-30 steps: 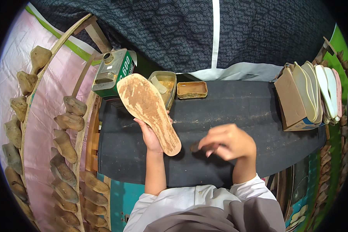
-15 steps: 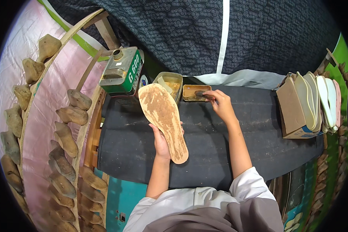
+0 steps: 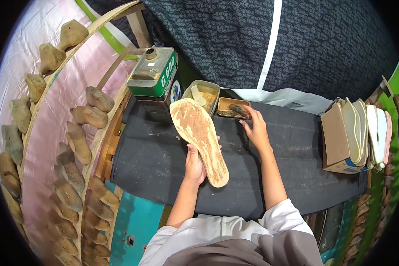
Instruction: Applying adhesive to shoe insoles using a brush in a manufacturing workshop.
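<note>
My left hand (image 3: 195, 165) grips a tan shoe insole (image 3: 198, 139) from below, its thumb along the near edge. The insole's upper face is streaked with uneven brown patches, and its wide end points away from me. Beyond it to the right is a small brown tray (image 3: 226, 103), where a dark, stubby object (image 3: 240, 109) rests; its kind is unclear. My right hand (image 3: 256, 129) is at the tray's right end, thumb and fingers apart, fingertips close beside that object. Whether they still touch it I cannot tell.
A green and silver metal can (image 3: 153, 80) stands at the back left, beside a tub (image 3: 213, 87) with yellowish contents and a pale scraper-like piece. On the right, a cardboard box (image 3: 335, 133) holds upright insoles (image 3: 357, 128). Wooden shoe lasts (image 3: 78, 142) line racks at left.
The dark object, earlier pinched in my right hand over the tray, now lies in it, and the fingers have spread. The whole view has shifted slightly; the insole stays in my left hand.
</note>
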### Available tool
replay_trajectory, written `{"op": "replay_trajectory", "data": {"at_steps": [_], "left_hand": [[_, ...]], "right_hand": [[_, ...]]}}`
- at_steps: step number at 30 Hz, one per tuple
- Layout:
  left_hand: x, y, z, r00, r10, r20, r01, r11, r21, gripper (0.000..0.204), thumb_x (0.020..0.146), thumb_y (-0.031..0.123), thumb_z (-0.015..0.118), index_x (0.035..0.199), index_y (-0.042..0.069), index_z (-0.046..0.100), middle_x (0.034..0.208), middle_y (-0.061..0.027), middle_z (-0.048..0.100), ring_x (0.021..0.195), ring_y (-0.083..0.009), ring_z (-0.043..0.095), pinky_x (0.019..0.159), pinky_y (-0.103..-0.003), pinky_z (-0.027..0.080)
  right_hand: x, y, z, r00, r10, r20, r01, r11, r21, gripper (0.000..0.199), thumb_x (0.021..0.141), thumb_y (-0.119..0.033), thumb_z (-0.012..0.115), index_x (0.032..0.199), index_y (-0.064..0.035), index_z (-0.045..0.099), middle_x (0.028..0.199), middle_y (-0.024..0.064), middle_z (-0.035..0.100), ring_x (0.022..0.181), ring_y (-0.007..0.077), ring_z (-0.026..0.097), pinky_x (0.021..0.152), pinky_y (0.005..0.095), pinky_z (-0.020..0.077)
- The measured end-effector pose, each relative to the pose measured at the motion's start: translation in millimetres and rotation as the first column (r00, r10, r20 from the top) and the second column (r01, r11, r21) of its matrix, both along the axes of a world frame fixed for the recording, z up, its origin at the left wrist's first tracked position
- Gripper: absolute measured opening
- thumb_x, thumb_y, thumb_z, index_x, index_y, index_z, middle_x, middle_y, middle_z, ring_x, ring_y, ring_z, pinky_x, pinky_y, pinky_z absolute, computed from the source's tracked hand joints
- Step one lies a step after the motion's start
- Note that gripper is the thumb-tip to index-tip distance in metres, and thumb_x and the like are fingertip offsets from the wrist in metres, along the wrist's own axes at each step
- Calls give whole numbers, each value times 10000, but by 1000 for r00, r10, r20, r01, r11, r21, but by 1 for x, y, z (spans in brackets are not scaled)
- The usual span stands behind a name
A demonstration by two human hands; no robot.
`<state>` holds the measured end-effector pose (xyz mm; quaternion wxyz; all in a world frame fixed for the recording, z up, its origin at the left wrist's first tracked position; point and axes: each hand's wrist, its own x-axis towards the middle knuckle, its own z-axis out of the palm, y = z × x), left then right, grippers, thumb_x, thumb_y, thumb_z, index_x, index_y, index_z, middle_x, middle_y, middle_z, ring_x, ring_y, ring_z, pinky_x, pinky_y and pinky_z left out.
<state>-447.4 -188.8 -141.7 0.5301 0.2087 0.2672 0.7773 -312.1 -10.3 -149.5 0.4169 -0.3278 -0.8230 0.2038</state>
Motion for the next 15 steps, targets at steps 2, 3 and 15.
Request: {"op": "replay_trajectory", "data": {"at_steps": [2,3,15], "left_hand": [[2,-6,1,1000,-3,0,3,999,36,679,881,532,320,1354,52,239,1252,-216,454,1036,-274,542,859,-380,475],[4,-7,3,1000,10,2,-10,999,36,679,881,532,320,1354,52,239,1252,-216,454,1036,-274,542,859,-380,475],[48,-44,14,959,277,53,-281,954,100,539,919,397,373,1346,227,93,1351,-204,310,1184,-329,425,964,-469,393]], "right_hand": [[2,-8,6,1000,-1,-30,3,998,67,543,745,-95,676,1238,-91,447,1091,163,499,965,335,523,839,367,433],[3,-12,10,996,-86,-24,88,989,117,605,729,-129,698,1259,-67,413,1126,177,463,1005,342,493,871,383,412],[16,-145,76,908,414,59,-400,902,-163,807,637,-244,761,1294,-12,355,1181,213,451,1109,350,468,925,394,396]]}}
